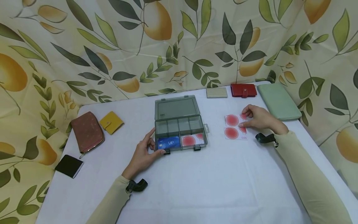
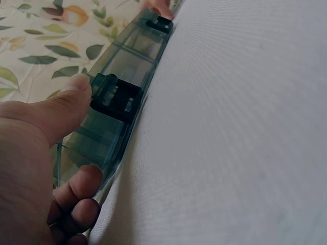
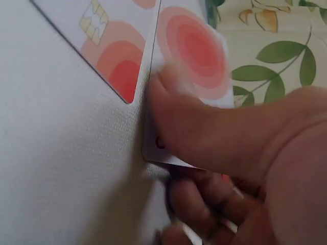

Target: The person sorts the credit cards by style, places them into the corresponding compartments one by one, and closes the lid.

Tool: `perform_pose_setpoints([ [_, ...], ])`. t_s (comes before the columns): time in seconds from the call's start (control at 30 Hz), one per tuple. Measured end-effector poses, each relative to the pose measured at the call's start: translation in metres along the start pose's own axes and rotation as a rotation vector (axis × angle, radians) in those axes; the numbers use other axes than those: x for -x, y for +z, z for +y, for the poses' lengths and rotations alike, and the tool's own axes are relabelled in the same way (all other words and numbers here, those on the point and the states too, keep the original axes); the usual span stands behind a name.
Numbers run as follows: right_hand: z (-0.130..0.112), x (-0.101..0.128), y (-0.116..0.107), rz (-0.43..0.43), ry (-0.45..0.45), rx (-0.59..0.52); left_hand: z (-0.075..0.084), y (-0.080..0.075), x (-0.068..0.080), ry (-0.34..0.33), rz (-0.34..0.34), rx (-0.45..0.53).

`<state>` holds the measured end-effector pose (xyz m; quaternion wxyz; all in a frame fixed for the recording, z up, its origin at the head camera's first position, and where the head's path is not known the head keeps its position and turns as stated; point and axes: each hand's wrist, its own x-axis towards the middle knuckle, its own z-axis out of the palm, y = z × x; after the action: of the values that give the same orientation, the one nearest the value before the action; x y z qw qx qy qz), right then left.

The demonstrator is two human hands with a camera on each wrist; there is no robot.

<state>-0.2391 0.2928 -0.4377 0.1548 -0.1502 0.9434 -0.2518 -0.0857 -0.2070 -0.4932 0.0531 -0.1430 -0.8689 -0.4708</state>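
Note:
A translucent green compartment box [image 1: 177, 108] stands in the middle with its lid raised. Its front compartments hold a blue VIP card [image 1: 168, 143] and a white card with red circles [image 1: 188, 140]. My left hand [image 1: 142, 156] grips the front left corner, thumb by a black latch [image 2: 118, 98], fingers curled along the side. To the right of the box, my right hand [image 1: 259, 118] pinches a red-circled white card [image 1: 231, 120], its thumb on the face in the right wrist view. A similar card [image 1: 231, 133] with a chip [image 3: 94, 23] lies just nearer.
At the back right are a beige case [image 1: 216, 92], a red wallet [image 1: 244, 90] and a light green notebook [image 1: 279, 102]. Left of the box lie a brown zip wallet [image 1: 88, 132], a yellow pouch [image 1: 112, 122] and a small black flat item [image 1: 69, 166].

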Motion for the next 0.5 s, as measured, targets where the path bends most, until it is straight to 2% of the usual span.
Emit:
perform_pose_setpoints([
  [0.13, 0.0, 0.005, 0.0, 0.001, -0.008, -0.055, 0.001, 0.001, 0.001, -0.014, -0.009, -0.004],
  [0.27, -0.004, 0.01, 0.001, 0.107, -0.065, -0.173, 0.003, 0.0, 0.001, -0.014, -0.004, -0.006],
  [0.4, -0.025, 0.017, 0.002, 0.198, -0.05, -0.369, 0.002, 0.0, 0.0, -0.002, -0.004, -0.006],
  [0.5, -0.046, 0.022, 0.008, 0.167, -0.057, -0.511, 0.002, 0.001, 0.0, 0.004, -0.002, -0.005],
])
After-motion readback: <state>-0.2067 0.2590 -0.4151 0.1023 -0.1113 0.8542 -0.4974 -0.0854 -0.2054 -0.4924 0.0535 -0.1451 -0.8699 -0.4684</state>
